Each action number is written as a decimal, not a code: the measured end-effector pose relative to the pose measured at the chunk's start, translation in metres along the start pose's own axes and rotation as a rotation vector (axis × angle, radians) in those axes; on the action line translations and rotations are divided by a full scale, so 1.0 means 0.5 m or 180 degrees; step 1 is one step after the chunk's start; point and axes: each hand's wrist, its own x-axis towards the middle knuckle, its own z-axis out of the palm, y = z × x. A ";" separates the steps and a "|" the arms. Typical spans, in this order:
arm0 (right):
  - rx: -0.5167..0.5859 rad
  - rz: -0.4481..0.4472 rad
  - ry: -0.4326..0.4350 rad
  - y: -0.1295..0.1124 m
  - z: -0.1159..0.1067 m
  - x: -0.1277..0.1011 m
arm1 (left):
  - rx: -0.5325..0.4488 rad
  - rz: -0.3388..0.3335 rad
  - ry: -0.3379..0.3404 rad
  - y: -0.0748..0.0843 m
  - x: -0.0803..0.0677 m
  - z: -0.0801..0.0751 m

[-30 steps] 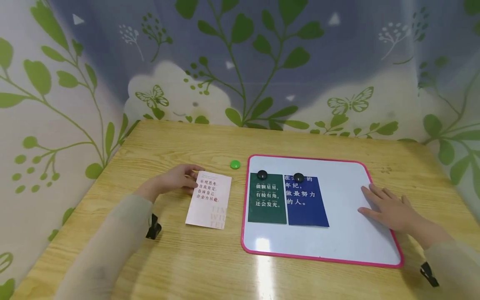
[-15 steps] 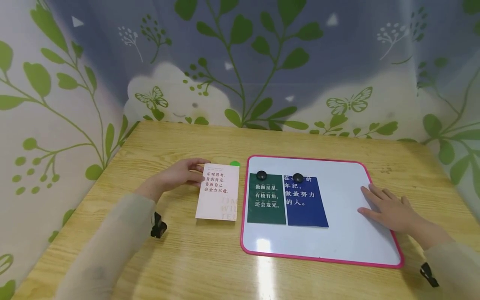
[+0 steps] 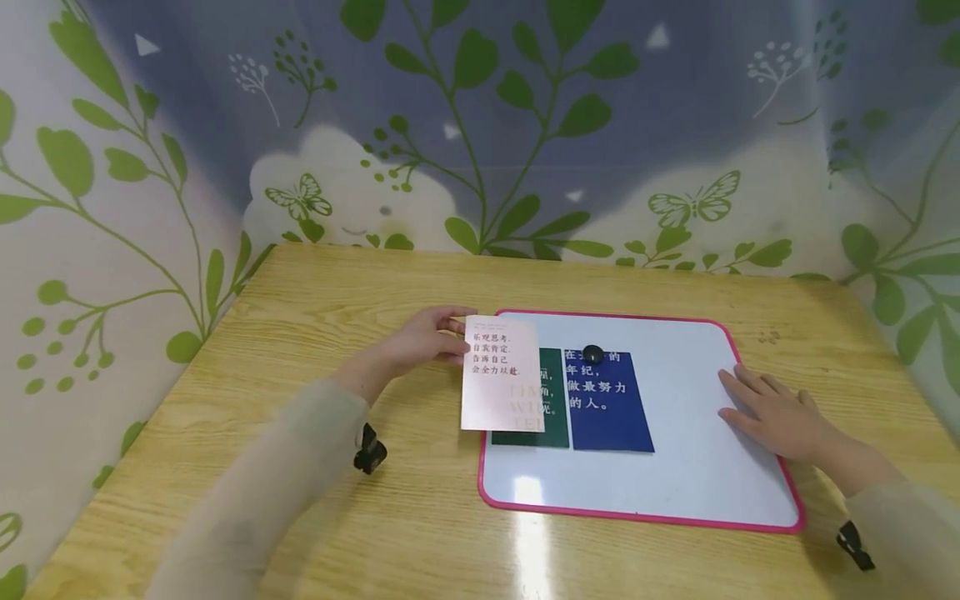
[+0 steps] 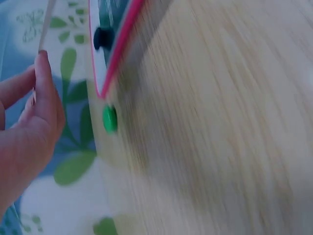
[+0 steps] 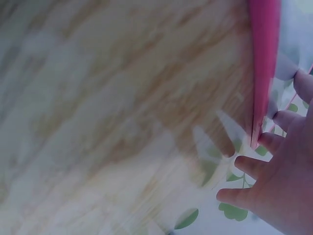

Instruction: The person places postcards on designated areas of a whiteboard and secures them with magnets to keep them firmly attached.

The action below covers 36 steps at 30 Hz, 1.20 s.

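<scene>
My left hand (image 3: 424, 340) pinches a pale pink card (image 3: 498, 375) by its left edge. In the head view the card hangs over the left part of a whiteboard (image 3: 697, 433) with a pink frame. It covers much of a green card (image 3: 529, 438) and hides that card's black magnet, which the left wrist view shows as a black magnet (image 4: 102, 38). A blue card (image 3: 611, 404) lies beside the green one under another black magnet (image 3: 592, 354). My right hand (image 3: 780, 415) rests on the board's right edge, its fingers spread.
A green magnet (image 4: 110, 118) sits on the wooden table (image 3: 360, 517) just off the board's corner; in the head view it is hidden. A wall with a leaf print (image 3: 517, 167) stands behind the table.
My left hand has lifted the pink card off the table and carried it right, from beside the whiteboard to over the green card. The right hand stays in place.
</scene>
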 end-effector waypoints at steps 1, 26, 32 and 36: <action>0.0008 -0.0004 -0.0001 0.000 -0.001 -0.001 | 0.0000 -0.0003 0.0028 0.006 0.004 0.011; -0.0185 -0.0003 -0.0044 0.009 -0.006 0.001 | -0.0124 0.0074 0.0041 0.102 0.139 0.343; -0.0159 -0.0012 -0.0035 0.012 -0.004 0.002 | 0.0069 0.0082 0.0216 0.102 0.158 0.395; -0.0171 -0.0020 -0.0026 0.011 -0.005 0.001 | 0.0146 0.0022 0.0324 0.105 0.164 0.416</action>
